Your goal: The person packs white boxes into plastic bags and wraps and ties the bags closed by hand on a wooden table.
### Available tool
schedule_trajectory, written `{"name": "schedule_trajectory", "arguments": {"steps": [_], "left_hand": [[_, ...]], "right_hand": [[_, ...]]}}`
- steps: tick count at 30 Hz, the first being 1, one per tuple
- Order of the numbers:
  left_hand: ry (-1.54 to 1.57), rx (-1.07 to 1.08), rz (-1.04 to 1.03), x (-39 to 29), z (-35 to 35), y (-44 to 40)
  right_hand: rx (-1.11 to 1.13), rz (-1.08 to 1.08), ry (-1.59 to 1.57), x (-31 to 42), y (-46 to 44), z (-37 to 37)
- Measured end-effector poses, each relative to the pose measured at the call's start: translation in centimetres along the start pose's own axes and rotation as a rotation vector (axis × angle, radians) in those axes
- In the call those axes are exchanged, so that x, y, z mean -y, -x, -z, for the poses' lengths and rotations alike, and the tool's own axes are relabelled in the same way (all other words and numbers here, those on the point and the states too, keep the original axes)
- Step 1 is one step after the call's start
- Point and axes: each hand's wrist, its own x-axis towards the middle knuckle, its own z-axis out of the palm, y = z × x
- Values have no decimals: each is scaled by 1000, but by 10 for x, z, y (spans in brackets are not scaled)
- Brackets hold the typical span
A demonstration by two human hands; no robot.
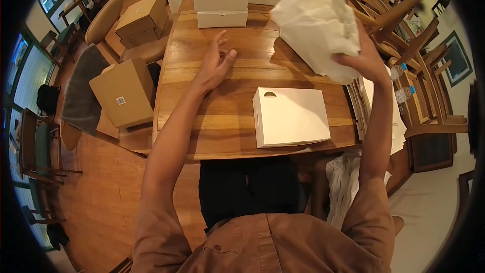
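My right hand (365, 59) is closed on the edge of a crumpled white plastic bag (316, 23), held above the right side of the wooden table (222, 131). The bag's top trails upward toward the far edge, and I cannot see what is inside it. My left hand (217, 65) is over the left half of the table with its fingers apart, holding nothing. Between my forearms, near the front edge, a closed white cardboard box (293, 116) lies flat. It has a half-round cutout near one corner. Neither hand touches this box.
White boxes (221, 0) are stacked at the table's far side. Brown cartons (125, 93) rest on chairs to the left. A stack of flat card (359, 103) and water bottles (404, 93) are at the right, beside piled wooden chairs (422, 76). More white plastic (341, 182) hangs below.
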Motion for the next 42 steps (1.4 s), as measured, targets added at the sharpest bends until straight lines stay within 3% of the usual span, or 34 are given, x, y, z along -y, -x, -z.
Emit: {"name": "schedule_trajectory", "arguments": {"steps": [6, 11, 13, 17, 24, 30, 33, 35, 40, 42], "left_hand": [[17, 217, -200, -29, -5, 14], [11, 374, -216, -42, -29, 26], [128, 438, -175, -42, -38, 29], [95, 474, -205, -40, -42, 32], [16, 518, -255, -42, -42, 31], [30, 515, -272, -41, -42, 31], [44, 520, -254, -46, -39, 32], [45, 544, -229, -49, -38, 31], [16, 539, -236, -44, -40, 30], [7, 553, -209, -43, -40, 30]], "right_hand": [[-41, -122, 122, -20, 62, 38], [-1, -227, 444, -18, 77, 14], [-99, -229, 542, -18, 65, 3], [-59, -108, 399, -51, 35, -3], [38, -108, 189, -107, -15, -22], [33, -165, 86, -78, -10, -13], [-15, -190, 227, -49, 17, -3], [-32, -406, 403, -27, 27, -7], [44, -448, 906, -50, 13, -41], [88, -469, 879, -58, 0, -43]]}}
